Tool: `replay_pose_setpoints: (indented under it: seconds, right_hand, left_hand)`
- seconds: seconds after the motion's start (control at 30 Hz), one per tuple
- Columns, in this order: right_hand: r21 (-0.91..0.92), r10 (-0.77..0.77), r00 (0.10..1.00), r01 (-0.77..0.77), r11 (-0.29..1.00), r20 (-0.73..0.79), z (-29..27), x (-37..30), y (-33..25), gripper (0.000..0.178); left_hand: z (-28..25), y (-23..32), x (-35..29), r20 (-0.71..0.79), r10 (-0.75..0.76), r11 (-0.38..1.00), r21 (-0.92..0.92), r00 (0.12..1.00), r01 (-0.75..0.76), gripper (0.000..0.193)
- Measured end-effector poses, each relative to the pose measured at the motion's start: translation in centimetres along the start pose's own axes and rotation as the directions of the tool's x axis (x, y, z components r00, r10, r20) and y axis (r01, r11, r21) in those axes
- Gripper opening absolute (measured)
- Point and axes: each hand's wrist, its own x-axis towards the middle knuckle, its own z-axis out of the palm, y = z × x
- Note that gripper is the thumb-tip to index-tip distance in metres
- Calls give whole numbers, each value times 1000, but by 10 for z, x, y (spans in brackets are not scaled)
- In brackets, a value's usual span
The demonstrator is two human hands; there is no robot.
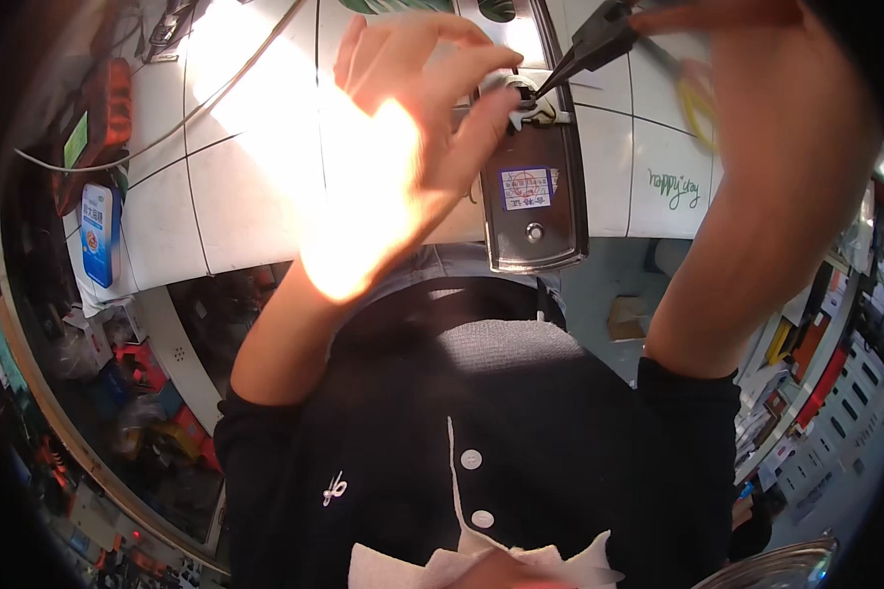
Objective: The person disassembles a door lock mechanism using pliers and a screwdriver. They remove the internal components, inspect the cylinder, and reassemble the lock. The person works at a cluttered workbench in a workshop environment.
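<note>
A long dark metal lock plate (530, 231) lies on the white tiled bench, with a paper label and a small round metal stud. My left hand (427, 128), partly washed out by sunlight, bends over the plate's left side. Its thumb and index finger close around a small silver and white fitting (518, 118) at the plate's opening. In my right hand (722, 25), at the top right, are black needle-nose pliers (599, 37). Their pointed tips reach into the fitting beside my left thumb. The right fingers are partly cut off by the picture's edge.
A yellow-handled tool (697, 103) lies blurred beside my right forearm. On the left are an orange-black device (98, 128) with a green screen, a blue-white box (98, 236) and a thin cable (182, 125). Cluttered shelves flank the bench, and a cardboard piece (629, 319) lies below.
</note>
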Motion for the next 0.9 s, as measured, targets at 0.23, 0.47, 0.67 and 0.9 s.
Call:
replay_pose_setpoints:
  seconds: [0.23, 0.47, 0.67, 0.9]
  right_hand:
    - [-72, 67, 998, -65, 995, 18, -24, 3, 13, 99]
    - [-171, 176, 981, -160, 972, 79, -33, 1, 19, 97]
    - [-234, 240, 966, -211, 949, 99, -58, -17, 8, 95]
    - [-402, 490, 862, -406, 821, 131, -133, -97, -39, 92]
  left_hand:
    - [-10, -6, 94, 233, -64, 806, -561, 970, 188, 38]
    - [-12, 3, 134, 339, 147, 629, -757, 929, 177, 26]
    - [-27, 42, 161, 556, -393, 506, -534, 732, 677, 25]
    - [5, -5, 141, 364, -36, 616, -726, 931, 308, 26]
